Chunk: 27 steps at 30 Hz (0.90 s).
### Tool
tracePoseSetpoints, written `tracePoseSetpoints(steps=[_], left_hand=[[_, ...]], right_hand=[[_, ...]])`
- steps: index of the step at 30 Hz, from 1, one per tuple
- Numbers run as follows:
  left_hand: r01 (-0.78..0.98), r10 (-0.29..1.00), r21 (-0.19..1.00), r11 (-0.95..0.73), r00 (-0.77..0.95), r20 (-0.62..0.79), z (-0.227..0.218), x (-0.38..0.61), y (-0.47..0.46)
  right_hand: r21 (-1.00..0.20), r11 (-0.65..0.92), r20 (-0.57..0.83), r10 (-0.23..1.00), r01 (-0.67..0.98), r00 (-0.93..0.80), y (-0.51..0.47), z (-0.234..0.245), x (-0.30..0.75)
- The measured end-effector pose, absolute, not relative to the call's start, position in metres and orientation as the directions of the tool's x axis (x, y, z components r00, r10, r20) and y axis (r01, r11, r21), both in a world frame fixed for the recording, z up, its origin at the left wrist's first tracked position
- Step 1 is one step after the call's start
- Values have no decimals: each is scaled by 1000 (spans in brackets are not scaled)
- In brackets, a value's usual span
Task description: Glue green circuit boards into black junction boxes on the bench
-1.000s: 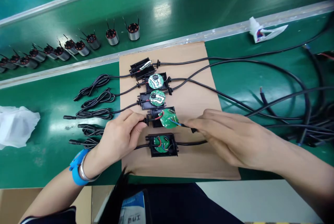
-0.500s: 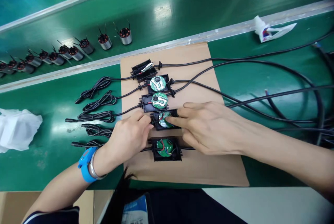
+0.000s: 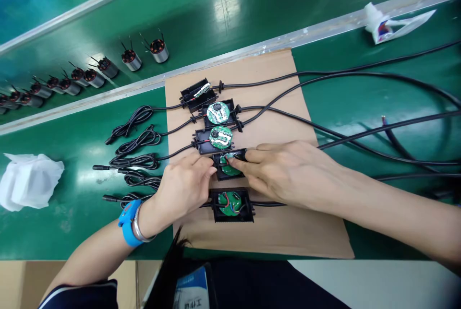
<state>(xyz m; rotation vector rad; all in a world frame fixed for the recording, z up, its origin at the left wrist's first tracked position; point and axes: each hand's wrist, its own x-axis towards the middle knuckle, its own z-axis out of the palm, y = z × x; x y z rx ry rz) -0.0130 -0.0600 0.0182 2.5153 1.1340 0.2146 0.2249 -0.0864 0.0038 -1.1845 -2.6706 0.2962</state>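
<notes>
Several small black boxes with round green circuit boards lie in a row on a brown cardboard sheet [image 3: 273, 232]. My left hand [image 3: 183, 185] grips the left end of the fourth box [image 3: 228, 167], fingers curled round it. My right hand [image 3: 288, 171] rests on the box's right side, its fingertips pressing the green board down inside. Just below lies another box [image 3: 231, 204] with a board and red and blue wires. Above sit two boxes [image 3: 216, 112] with boards [image 3: 220, 136] and one box [image 3: 197, 92] holding a white part.
Coiled black cables [image 3: 135, 148] lie left of the cardboard, and long black cables [image 3: 378, 126] run off to the right. A row of small motors [image 3: 90, 75] stands on the belt behind. A white plastic bag [image 3: 30, 179] lies at the left, a white packet [image 3: 389, 21] at the far right.
My right hand has moved left from the cable onto the fourth box. The green board, tilted up out of the box before, now lies down inside it.
</notes>
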Motion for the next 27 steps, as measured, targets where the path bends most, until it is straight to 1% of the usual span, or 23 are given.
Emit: tracePoseSetpoints(steps=[2, 6, 9, 13, 18, 21, 22, 24, 26, 27], left_hand=[[694, 723, 332, -639, 689, -49, 18, -11, -61], [722, 711, 244, -647, 687, -147, 22, -7, -61], [734, 706, 130, -666, 677, -207, 22, -3, -62], [695, 691, -61, -717, 695, -198, 16, 1, -68], [689, 715, -194, -699, 677, -174, 18, 6, -69], [682, 707, -187, -707, 687, -169, 26, 6, -70], [699, 717, -161, -697, 683, -138, 28, 6, -72], [720, 723, -72, -690, 689, -44, 30, 3, -77], [667, 667, 8, -745, 745, 27, 28, 0, -85], [620, 620, 24, -785, 784, 40, 26, 0, -88]], right_hand=[[-281, 651, 112, 752, 705, -650, -88, 2, 225], [-298, 642, 127, 760, 707, -637, -88, 1, 224], [-309, 640, 134, 762, 704, -634, -88, 1, 224], [-324, 625, 126, 773, 711, -622, -89, 1, 224], [-326, 623, 134, 775, 711, -617, -93, 0, 221], [-309, 620, 163, 782, 721, -602, -95, -1, 218], [-308, 619, 171, 783, 722, -598, -96, -1, 217], [-317, 613, 180, 788, 723, -589, -97, 0, 218], [-341, 605, 168, 792, 720, -587, -98, 2, 222], [-361, 595, 153, 797, 718, -584, -98, 3, 225]])
